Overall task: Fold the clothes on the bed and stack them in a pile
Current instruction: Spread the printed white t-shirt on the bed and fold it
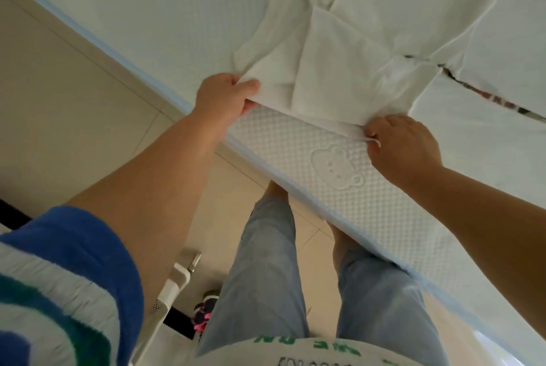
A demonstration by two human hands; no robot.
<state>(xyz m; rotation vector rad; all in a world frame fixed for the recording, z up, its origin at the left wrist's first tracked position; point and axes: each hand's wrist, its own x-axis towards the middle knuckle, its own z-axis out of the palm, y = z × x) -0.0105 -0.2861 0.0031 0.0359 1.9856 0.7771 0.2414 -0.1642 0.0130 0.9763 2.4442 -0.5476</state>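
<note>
Fingers [248,86] of the left hand [224,96] curl over the near corner of a white garment [334,70], thumb under, pinching the hem. Right hand [404,147] grips the other end of that hem, fingers curled tight — a thin white drawstring or loop shows at the knuckles.

Garment lies on the bed [147,11], spread away from the person, near edge drawn taut between both hands close to the mattress edge [339,164]. Partly folded already, it seems: one panel laid over the middle.

Handling, as judged: thin, light, limp cloth — no stiffness, creases wherever it is let go. Not slippery, not fragile. Best held at the two hem corners (as now), kept stretched so the fold falls flat.

Writing: embossed cartoon animal face on the mattress side, no words. Green letters and dark digits on the person's shirt [319,351] at bottom, upside down and cut off — not readable. Dark patterned strip [487,93] peeks out at right.
</note>
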